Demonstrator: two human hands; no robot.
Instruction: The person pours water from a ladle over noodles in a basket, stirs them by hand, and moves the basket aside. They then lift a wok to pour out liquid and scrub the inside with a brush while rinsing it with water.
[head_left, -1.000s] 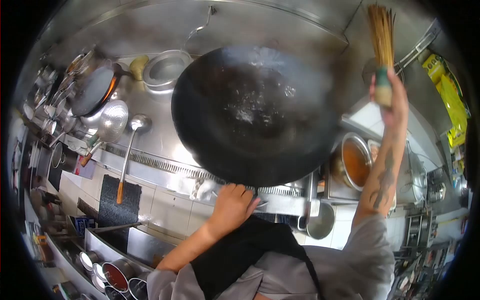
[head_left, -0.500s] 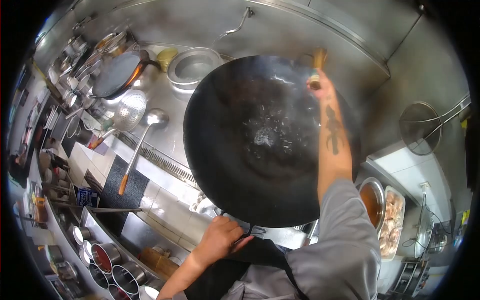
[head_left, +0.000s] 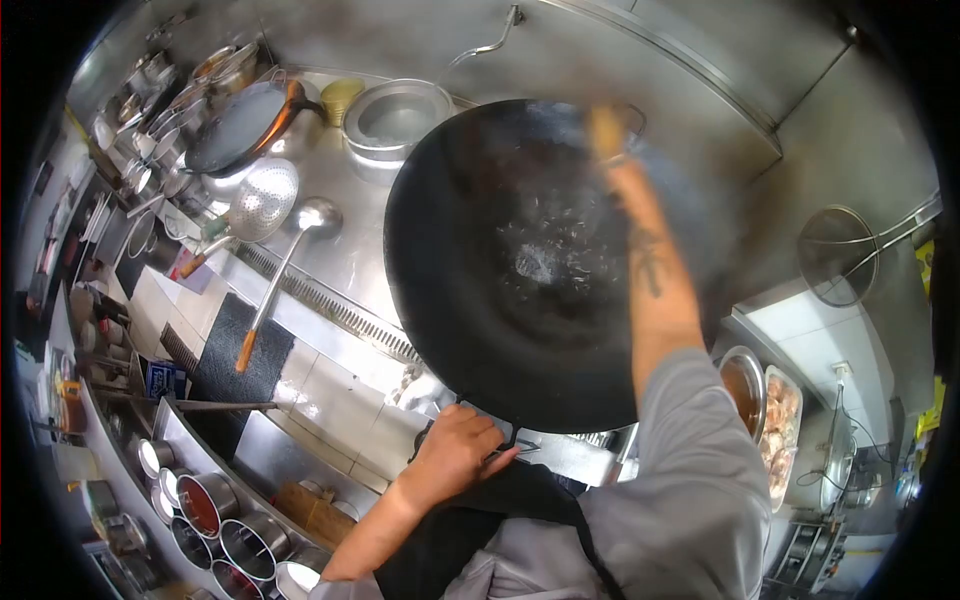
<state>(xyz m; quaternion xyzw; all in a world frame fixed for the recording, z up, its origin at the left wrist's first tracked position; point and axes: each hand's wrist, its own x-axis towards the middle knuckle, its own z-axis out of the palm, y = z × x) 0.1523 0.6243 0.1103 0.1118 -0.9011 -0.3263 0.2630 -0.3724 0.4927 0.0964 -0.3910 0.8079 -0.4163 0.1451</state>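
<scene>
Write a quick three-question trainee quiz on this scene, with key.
1. True or false: the left hand is gripping the wire strainer.
2. Multiple choice: where is the right hand?
A) Over the wok
B) At the floor mat
C) In the tray of food
3. Short answer: which tool lies between the perforated skimmer and the wok?

Key: 1 false; 2 A; 3 ladle.

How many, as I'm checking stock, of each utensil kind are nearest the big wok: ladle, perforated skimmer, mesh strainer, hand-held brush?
Ladle: 1
Perforated skimmer: 1
Mesh strainer: 1
Brush, held and blurred: 1
Total: 4
</scene>
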